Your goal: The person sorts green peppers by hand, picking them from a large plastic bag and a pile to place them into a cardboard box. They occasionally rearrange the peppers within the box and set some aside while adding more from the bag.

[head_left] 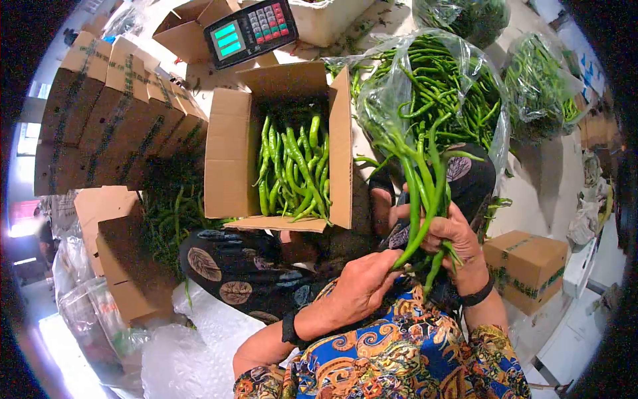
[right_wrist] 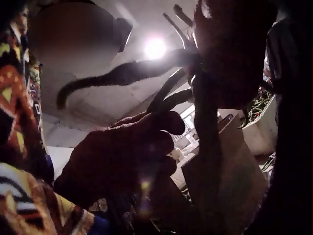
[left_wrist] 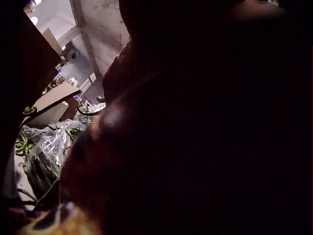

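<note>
A loose bunch of long green chili peppers is gripped in my right hand, some tips sticking up and others hanging below the palm. My left hand pinches the lower end of one pepper from that bunch, close beside the right hand. Seen dark against the light in the right wrist view, a curved pepper juts out from the right hand, with the left hand below it. The left wrist view is mostly black and hides the left fingers. An open cardboard box with peppers laid lengthwise stands ahead.
A clear plastic bag full of peppers lies open at the front right, with more bagged peppers beyond. A scale display stands behind the box. Stacked cartons line the left; a closed carton sits at right.
</note>
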The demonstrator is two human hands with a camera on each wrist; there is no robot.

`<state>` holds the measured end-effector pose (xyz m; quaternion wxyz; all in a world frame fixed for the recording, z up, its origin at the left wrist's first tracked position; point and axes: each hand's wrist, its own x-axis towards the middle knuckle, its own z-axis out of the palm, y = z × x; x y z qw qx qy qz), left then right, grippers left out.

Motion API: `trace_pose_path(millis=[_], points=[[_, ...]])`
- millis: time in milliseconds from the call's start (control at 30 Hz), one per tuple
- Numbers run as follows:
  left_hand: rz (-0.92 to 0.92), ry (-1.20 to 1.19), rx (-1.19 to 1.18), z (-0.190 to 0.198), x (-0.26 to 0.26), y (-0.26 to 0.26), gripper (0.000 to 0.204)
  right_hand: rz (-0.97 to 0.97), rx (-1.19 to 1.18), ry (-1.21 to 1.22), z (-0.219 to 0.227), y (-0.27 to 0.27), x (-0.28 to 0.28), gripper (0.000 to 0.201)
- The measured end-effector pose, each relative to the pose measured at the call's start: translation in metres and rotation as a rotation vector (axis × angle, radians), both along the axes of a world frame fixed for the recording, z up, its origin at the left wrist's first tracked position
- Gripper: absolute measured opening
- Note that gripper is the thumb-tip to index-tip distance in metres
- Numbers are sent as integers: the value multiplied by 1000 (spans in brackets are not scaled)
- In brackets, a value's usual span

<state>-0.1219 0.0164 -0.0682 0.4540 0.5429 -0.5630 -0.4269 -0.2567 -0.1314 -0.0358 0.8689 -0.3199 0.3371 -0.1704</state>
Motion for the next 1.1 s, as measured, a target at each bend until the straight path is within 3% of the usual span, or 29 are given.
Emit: trace_pose_path(millis=[67, 133, 233, 267, 367, 400, 467, 500, 533, 600, 700, 733, 767, 800, 833, 867, 900, 1000, 1067, 1100], points=[[57, 34, 6, 5, 0, 2, 30, 8, 41, -23, -2, -2, 3, 53], [117, 68, 7, 10, 5, 7, 31, 8, -31, 104, 2, -1, 10, 48], [260, 122, 357, 23, 28, 23, 25, 43, -35, 88, 0, -2, 15, 44], [274, 135, 338, 33, 37, 28, 24, 66, -26, 80, 1, -2, 17, 43], [477, 457, 403, 42, 52, 53, 24, 88, 57, 108, -6, -4, 22, 37], [575, 488, 372, 44, 60, 65, 24, 86, 118, 101, -8, -5, 22, 35], [679, 758, -193, 47, 90, 79, 32, 114, 110, 120, -9, -5, 20, 35], [1038, 1116, -409, 48, 105, 94, 42, 141, 128, 91, -10, -5, 20, 35], [1011, 1153, -520, 56, 122, 99, 49, 169, 148, 61, -11, -6, 20, 34], [1049, 1167, -484, 42, 137, 119, 46, 189, 203, 6, -17, -7, 22, 34], [1040, 712, -131, 36, 89, 88, 40, 219, 244, -37, -17, -8, 27, 32], [1062, 396, 33, 45, 72, 70, 33, 227, 245, -35, -17, -9, 30, 32], [903, 66, 85, 46, 66, 59, 28, 289, 213, -26, -16, -8, 32, 31], [701, -273, -85, 43, 68, 44, 33, 352, 182, -18, -15, -8, 35, 30], [582, -425, -84, 55, 64, 26, 42, 417, 152, -2, -9, -8, 39, 31], [506, -607, -185, 42, 65, 11, 46, 426, 148, -9, -4, -8, 41, 31], [436, -666, -356, 27, 68, -5, 46, 473, 105, 43, -1, -6, 41, 32], [381, -900, -454, 16, 72, -26, 40, 543, 110, 68, -2, -9, 37, 38], [401, -937, -516, 15, 73, -26, 37, 523, 132, 45, -5, -10, 31, 36], [373, -915, -522, 21, 71, -26, 36, 557, 79, 99, -5, -12, 31, 46]])
